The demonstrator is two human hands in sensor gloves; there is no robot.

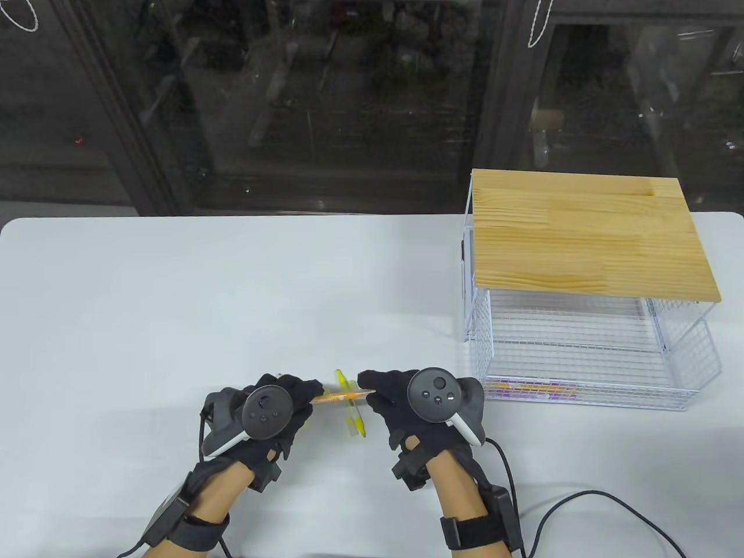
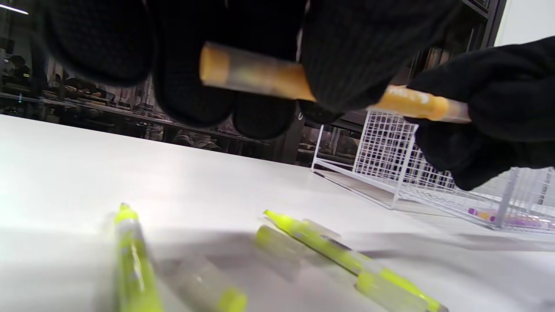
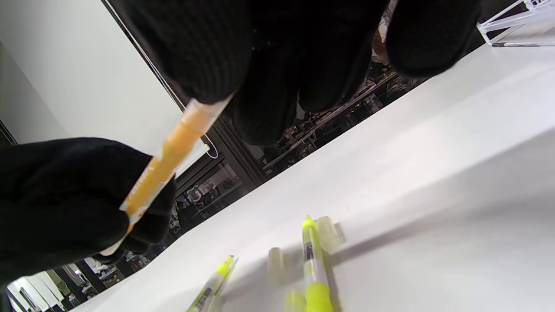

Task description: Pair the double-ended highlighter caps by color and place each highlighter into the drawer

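We hold the orange highlighter [image 1: 340,397] above the tabletop [image 1: 232,290], our left hand [image 1: 273,407] and right hand [image 1: 407,401] each pinching one end. It looks light, stiff and smooth, so we should grip near the caps.

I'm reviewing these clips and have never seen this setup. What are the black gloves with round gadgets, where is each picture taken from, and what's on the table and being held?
These are a person's two hands in sensor gloves; the round gadgets are trackers strapped to the backs, not held. One picture looks down at the table; the other two come from cameras on each wrist, looking out under the fingers. The left hand and right hand each grip one end of an orange highlighter above the white table. Yellow highlighters and loose caps lie below. To the right stands a wire drawer under a wooden top, with purple highlighters already inside.
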